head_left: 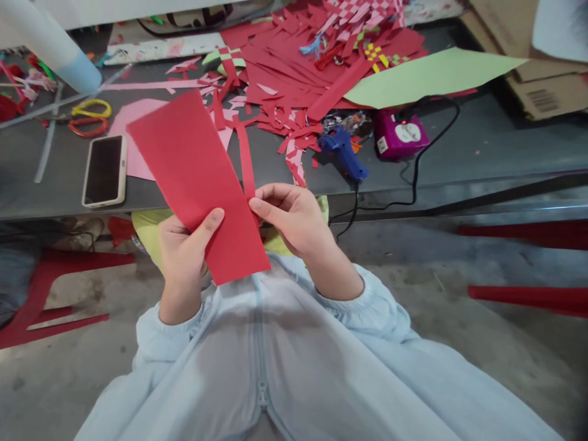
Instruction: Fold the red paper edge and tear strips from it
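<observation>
I hold a long red paper sheet upright in front of my chest, tilted to the left. My left hand is closed on its lower left edge, thumb on the front face. My right hand pinches the sheet's right edge, where a narrow red strip stands partly separated from the sheet. Both hands hover just in front of the grey table.
A phone lies at the table's left, near yellow and orange scissors handles. A heap of red paper strips, a light green sheet, a blue glue gun and a magenta box with a black cable sit farther back. Red stools stand on the floor.
</observation>
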Motion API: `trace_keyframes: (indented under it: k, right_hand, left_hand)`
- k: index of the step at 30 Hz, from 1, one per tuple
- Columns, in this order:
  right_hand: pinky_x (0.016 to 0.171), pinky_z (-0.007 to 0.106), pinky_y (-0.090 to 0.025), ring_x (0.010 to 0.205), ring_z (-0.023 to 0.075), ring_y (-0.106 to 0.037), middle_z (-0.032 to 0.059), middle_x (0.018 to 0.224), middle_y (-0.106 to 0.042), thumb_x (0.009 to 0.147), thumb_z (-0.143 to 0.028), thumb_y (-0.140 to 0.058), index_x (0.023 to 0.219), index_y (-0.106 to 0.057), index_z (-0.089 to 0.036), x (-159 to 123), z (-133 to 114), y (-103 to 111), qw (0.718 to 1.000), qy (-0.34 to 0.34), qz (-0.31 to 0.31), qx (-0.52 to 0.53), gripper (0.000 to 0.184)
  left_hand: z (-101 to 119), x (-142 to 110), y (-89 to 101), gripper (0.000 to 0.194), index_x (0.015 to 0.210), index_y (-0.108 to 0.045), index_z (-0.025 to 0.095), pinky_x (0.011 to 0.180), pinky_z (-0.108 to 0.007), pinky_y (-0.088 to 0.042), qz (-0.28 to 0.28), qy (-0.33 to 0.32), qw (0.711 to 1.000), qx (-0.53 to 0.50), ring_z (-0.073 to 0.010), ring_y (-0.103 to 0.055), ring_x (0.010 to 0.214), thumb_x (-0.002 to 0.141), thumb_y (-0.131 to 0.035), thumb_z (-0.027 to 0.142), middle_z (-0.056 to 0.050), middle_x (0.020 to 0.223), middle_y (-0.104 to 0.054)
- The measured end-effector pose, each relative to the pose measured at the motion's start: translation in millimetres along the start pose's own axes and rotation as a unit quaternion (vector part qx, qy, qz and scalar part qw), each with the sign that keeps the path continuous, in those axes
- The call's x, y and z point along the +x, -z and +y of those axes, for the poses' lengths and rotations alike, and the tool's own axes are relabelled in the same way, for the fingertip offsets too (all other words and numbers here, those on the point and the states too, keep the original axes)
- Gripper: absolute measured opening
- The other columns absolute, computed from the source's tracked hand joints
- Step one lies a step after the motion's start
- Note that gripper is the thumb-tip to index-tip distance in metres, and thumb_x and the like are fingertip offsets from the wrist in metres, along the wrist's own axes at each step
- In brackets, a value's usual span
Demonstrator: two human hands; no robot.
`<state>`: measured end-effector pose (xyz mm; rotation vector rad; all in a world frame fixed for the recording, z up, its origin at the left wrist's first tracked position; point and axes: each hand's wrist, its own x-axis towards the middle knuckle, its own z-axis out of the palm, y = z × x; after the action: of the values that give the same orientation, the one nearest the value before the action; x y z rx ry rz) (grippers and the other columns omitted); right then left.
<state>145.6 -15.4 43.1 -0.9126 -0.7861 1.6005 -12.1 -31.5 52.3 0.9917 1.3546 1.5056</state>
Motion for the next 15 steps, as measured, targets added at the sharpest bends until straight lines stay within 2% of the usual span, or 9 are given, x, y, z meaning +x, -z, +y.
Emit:
trace_keyframes:
  k: [9, 15]
  right_hand:
    - [0.055, 0.019, -0.051, 0.056, 0.0062, -0.059, -0.0044, 0.063, -0.068, 0.064, -0.044, -0.089, 0.070, -0.070, -0.020, 1, 5, -7, 0.997, 0.054, 0.046, 0.001, 0.031]
    - [0.056, 0.021, -0.050, 0.058, 0.0072, -0.058, -0.0041, 0.065, -0.067, 0.065, -0.048, -0.087, 0.071, -0.069, -0.021, -2, 2, -11, 0.997, 0.044, 0.059, -0.009, 0.033]
  left_hand:
    - [-8, -2, -0.4, 0.024, 0.067, -0.076, 0.020, 0.062, -0.023, -0.058, 0.029, -0.073, 0.997, 0.018, -0.0120, -0.066, 0.065, 0.067, -0.091, 0.038, 0.002, 0.073, -0.074]
    - [-10, -3, 0.6, 0.022, 0.070, -0.075, 0.020, 0.065, -0.026, -0.058, 0.046, -0.092, 0.993, 0.053, -0.0145, -0.068, 0.070, 0.071, -0.087, 0.039, 0.000, 0.077, -0.074]
